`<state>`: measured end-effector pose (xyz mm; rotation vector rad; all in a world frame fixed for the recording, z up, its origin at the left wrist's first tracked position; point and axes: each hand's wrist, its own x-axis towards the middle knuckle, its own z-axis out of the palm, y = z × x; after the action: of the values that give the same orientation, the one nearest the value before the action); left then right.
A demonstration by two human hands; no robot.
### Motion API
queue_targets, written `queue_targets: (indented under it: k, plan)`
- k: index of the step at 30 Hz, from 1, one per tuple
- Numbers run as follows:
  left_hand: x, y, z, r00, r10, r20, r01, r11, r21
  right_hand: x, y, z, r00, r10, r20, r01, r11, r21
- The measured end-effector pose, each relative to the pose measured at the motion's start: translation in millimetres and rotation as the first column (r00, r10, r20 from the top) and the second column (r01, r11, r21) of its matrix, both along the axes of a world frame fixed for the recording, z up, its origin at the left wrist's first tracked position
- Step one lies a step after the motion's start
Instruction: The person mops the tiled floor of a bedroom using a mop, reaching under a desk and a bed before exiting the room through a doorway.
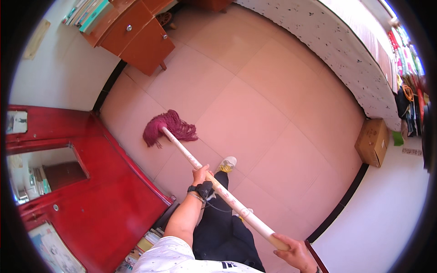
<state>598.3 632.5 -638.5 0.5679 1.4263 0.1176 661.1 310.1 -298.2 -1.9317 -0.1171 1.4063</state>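
Pink tiled floor (264,109), maroon mop head (176,124) on it; left grip (200,174), right grip (298,254) clasping pale pole (231,199)

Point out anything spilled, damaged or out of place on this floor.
Nothing stands out: the mop head lies on the tiled floor, no spill shows, and the cardboard box at right looks intact.

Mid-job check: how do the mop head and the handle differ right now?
The mop head is purplish-red, while the handle is off-white with reddish marks. The mop head is a loose clump of strands; the handle is a long, slim pole. The mop head lies spread on the floor, whereas the handle slants up from it, held by the left hand partway along and the right hand near its upper end. Both belong to one mop.
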Motion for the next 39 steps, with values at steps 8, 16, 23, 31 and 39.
queue_targets:
  k: [8,16,23,31,39]
  plan:
    - [88.1,101.7,-8.8,0.987,-0.161,-0.028,0.163,0.983,0.085,43.9,99.1,-38.7,0.888,-0.369,-0.273,0.36,0.929,-0.087]
    - [148.1,70.6,-30.9,0.95,-0.313,0.015,0.308,0.941,0.14,12.8,55.8,-64.2,0.486,-0.682,-0.546,0.697,0.68,-0.229]
    - [152.6,6.9,-34.9,0.753,-0.649,-0.105,0.657,0.75,0.078,-47.0,-0.6,-56.0,0.047,-0.71,-0.702,0.862,0.384,-0.331]
    - [92.9,-142.1,-61.7,0.411,-0.891,-0.194,0.909,0.418,0.006,-201.1,-65.8,-44.4,-0.318,-0.673,-0.668,0.905,-0.004,-0.426]
    - [17.5,-275.0,-45.7,-0.038,-0.992,-0.117,0.992,-0.024,-0.121,-317.0,-17.2,4.5,-0.678,-0.59,-0.438,0.729,-0.467,-0.5]
